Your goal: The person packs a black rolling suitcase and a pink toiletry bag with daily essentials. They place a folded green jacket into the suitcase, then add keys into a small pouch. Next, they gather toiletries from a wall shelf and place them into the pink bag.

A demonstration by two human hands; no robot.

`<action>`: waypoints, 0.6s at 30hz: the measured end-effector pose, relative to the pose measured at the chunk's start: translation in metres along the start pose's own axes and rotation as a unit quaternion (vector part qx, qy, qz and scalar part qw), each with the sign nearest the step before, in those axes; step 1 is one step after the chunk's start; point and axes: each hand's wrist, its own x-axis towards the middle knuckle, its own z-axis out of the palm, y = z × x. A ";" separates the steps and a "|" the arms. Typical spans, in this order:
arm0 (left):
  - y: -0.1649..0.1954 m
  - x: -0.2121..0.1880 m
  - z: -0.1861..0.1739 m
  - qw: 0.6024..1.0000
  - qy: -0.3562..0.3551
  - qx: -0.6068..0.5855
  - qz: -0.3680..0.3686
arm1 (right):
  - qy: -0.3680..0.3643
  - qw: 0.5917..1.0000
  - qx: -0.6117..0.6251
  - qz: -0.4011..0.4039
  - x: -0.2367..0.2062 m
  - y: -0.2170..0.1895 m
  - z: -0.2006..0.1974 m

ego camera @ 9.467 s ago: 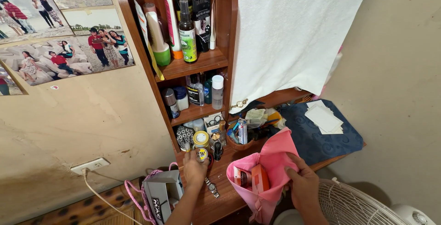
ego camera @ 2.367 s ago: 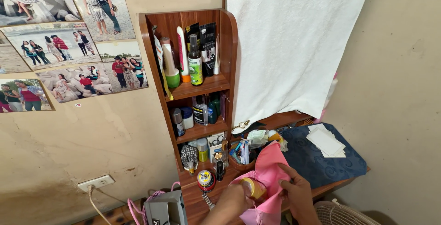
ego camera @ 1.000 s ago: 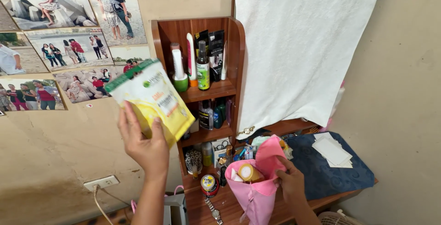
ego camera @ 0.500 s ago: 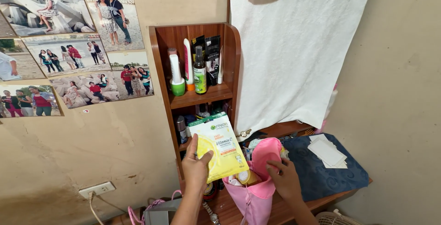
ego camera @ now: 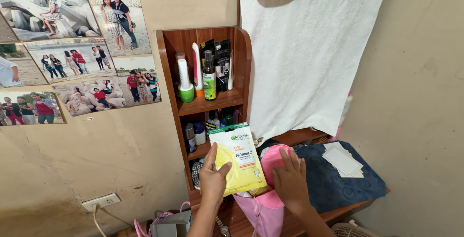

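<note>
A wooden table top (ego camera: pixel 338 213) stands against a beige plastered wall (ego camera: pixel 121 159), with a small wooden shelf unit (ego camera: pixel 169 101) rising from its back left corner and a large white cloth (ego camera: pixel 309 48) hanging down the wall just right of it. Printed photographs (ego camera: pixel 72 58) are stuck to the wall on the left, and a white power outlet (ego camera: pixel 101 201) sits low on the wall with a cable running down from it. The upper shelf carries upright tubes and bottles: a white tube on a green cap (ego camera: pixel 184 81), a white and orange tube, a dark spray bottle with a green label (ego camera: pixel 209 76) and a black sachet behind it; the shelf below holds smaller bottles, partly hidden. On the table lies a folded dark blue cloth (ego camera: pixel 338 179) with white paper pieces (ego camera: pixel 343 160) on top. The left hand (ego camera: pixel 212 179) grips a flat yellow and white sachet (ego camera: pixel 239 162) with a green top edge, thumb on its front and fingers behind its lower left corner. The sachet is held in front of the lower shelf, just above the mouth of a pink pouch (ego camera: pixel 263 208); its long axis runs nearly upright, leaning slightly left, green end upward and printed face toward the camera. The right hand (ego camera: pixel 290 181) rests on the pouch's rim with fingers spread, pressing the pink fabric open.
</note>
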 end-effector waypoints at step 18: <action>-0.035 0.004 0.015 0.988 -0.031 -0.092 -0.117 | 0.025 0.803 0.558 0.207 0.016 0.042 0.138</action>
